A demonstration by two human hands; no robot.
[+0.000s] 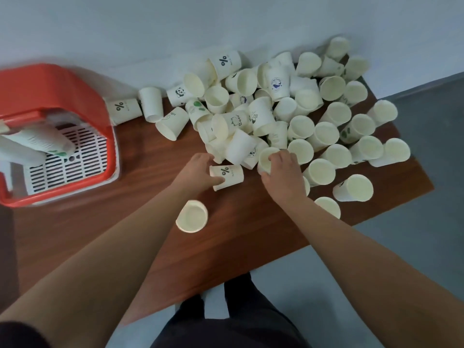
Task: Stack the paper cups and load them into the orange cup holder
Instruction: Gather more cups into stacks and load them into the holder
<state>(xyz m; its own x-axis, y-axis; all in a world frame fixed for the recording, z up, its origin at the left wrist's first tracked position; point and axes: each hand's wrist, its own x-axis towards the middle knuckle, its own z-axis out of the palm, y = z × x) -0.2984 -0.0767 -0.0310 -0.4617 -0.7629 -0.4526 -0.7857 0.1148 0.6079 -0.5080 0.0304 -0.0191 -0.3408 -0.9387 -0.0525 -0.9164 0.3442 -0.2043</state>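
While left hand (198,172) grips a %-marked cup (229,175) on open tabletop (238,234), right hand (282,172) — seemingly — clasps a pile-edge cup (265,160).

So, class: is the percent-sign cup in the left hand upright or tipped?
Tipped: the percent-sign cup in the left hand lies on its side, printed wall up.

Cup holder (82,79) sits left of cups (288,114).
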